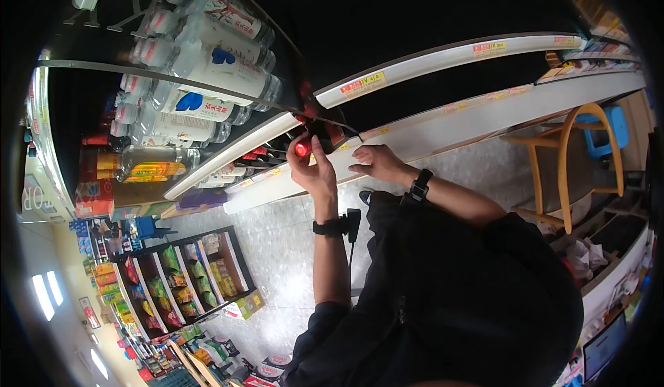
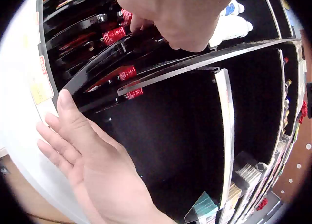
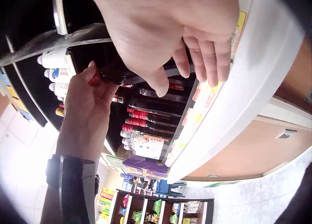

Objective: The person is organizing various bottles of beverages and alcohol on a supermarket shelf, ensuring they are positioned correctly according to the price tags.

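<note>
In the head view my left hand grips a dark bottle by its red-capped neck end, at the edge of a shelf. The right wrist view shows the thumb and fingers around the red cap; the bottle's body runs behind my other hand. My right hand is just to the right of it, holding nothing. Its fingers extend straight, palm bare, in the left wrist view, beside the front rail. Other dark bottles with red necks lie on their sides in a row by the held one.
Clear water bottles lie stacked on the shelf at left. A white shelf rail with price tags runs to the right. Behind stand a snack rack, a wooden chair and a blue stool.
</note>
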`<state>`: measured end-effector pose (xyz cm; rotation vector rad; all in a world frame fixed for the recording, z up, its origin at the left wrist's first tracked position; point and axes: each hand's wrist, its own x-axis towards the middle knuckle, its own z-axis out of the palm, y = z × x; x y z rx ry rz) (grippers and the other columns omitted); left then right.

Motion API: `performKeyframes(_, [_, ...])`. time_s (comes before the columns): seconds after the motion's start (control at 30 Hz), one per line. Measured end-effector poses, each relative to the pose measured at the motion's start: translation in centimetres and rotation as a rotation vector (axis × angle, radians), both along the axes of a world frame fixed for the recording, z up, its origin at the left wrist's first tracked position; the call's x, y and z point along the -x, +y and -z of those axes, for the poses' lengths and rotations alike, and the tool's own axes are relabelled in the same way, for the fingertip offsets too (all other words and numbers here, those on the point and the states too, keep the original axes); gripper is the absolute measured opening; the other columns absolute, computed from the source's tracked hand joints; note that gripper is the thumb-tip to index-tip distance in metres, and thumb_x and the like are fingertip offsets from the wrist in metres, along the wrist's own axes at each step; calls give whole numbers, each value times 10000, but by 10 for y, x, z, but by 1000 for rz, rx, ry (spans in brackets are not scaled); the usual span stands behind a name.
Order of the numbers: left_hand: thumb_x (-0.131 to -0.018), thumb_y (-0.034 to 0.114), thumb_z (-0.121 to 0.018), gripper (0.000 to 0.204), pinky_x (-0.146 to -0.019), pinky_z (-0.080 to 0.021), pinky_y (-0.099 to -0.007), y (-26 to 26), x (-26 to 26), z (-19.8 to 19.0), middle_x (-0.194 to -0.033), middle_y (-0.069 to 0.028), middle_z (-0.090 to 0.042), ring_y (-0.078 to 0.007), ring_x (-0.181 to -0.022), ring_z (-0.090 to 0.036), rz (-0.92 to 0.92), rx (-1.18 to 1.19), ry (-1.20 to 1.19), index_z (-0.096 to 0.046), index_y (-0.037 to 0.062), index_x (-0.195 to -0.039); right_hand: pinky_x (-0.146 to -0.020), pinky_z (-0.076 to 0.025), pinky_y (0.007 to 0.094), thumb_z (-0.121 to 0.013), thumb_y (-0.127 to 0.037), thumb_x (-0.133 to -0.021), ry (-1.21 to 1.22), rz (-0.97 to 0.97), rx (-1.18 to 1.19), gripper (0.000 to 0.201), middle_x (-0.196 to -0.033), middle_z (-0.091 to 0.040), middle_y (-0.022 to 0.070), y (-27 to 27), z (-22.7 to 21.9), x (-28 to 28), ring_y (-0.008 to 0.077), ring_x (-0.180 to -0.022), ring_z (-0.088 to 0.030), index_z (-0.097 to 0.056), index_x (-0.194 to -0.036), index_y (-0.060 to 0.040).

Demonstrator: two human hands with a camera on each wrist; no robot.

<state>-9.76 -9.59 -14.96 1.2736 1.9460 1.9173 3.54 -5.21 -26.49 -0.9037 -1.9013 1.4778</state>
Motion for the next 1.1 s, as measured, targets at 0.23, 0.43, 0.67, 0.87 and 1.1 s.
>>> performKeyframes(0.23, [-935,46,-658,257,-857,-546,-306,-61,3,-1,-1103,-171,-671,-197,-972,-660,-89,-69,50,-544,-31,-1152,-829,-550,368,-814,-435,-761,-216,-190,-53,496,-964,-724,133,5,-49,-22,273,-936,-706,-681,-997,-20])
performKeyframes(0.43, [-924,0,-637,291,-907,-539,-356,-100,-7,-20,-1163,-220,-650,-274,-1054,-660,38,-15,379,-491,-34,-1172,-866,-524,369,-831,-384,-728,-129,-177,-395,579,-1054,-662,102,-1,-71,-57,282,-975,-663,-582,-1133,-54])
performKeyframes(0.67, [-879,-78,-633,371,-987,-511,-442,-87,-49,-27,-1179,-286,-626,-385,-1157,-621,319,-50,432,-433,-38,-1189,-1012,-452,447,-825,-389,-718,-107,-15,-452,820,-1322,-491,176,-10,-68,-70,380,-1236,-504,-422,-1350,-54])
performKeyframes(0.87, [-852,-37,-711,360,-952,-527,-376,-31,-76,-21,-1165,-217,-657,-314,-1104,-659,272,-78,403,-502,-34,-1145,-1030,-458,433,-818,-275,-733,-144,286,-619,877,-1411,-435,208,8,-69,-69,391,-1264,-494,-351,-1441,-50])
performKeyframes(1.1, [-879,-27,-688,352,-970,-496,-357,18,-75,-17,-1155,-198,-656,-294,-1148,-635,333,-86,408,-505,-34,-1179,-984,-505,416,-756,-142,-764,-132,315,-527,875,-1476,-396,244,44,-66,-59,407,-1240,-529,-275,-1486,-31])
